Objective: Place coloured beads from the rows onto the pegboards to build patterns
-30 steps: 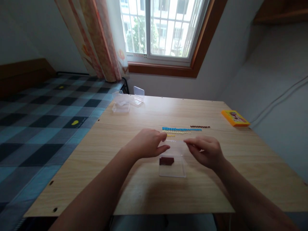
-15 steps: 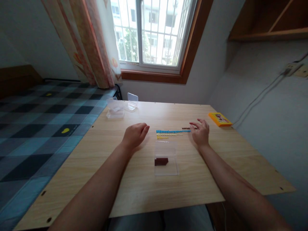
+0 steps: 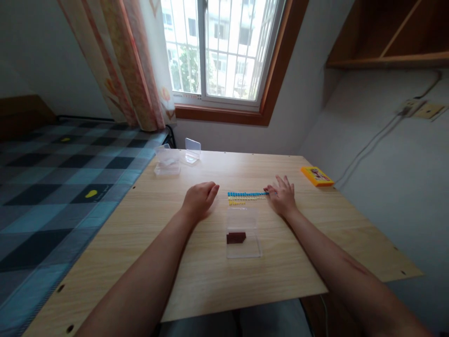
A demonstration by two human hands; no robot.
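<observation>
My left hand (image 3: pixel 199 200) rests on the table left of the rows, its fingers curled in and thumb pressed against them; whatever it may hold is hidden. At the right end of the blue row, my right hand (image 3: pixel 282 196) has thumb and index finger pinched on a small dark brown piece (image 3: pixel 265 189), the other fingers spread. Small blue pieces (image 3: pixel 242 194) lie in a line, with a pale cream row (image 3: pixel 245 198) and a shorter yellow row (image 3: pixel 236 203) nearer me. Dark brown pieces (image 3: pixel 236 238) sit stacked inside an open clear plastic box (image 3: pixel 252 248).
Other clear plastic boxes stand open at the back left: one box (image 3: pixel 167 168) and another box (image 3: pixel 192 152). An orange-yellow box (image 3: pixel 317 176) lies at the table's right edge. A bed (image 3: pixel 105 164) adjoins the wooden table (image 3: pixel 266 276) on the left.
My right hand has moved left along the rows, and its thumb and index finger have come together at the dark pieces' left end. My left hand stays closed in place. The view shifts slightly.
</observation>
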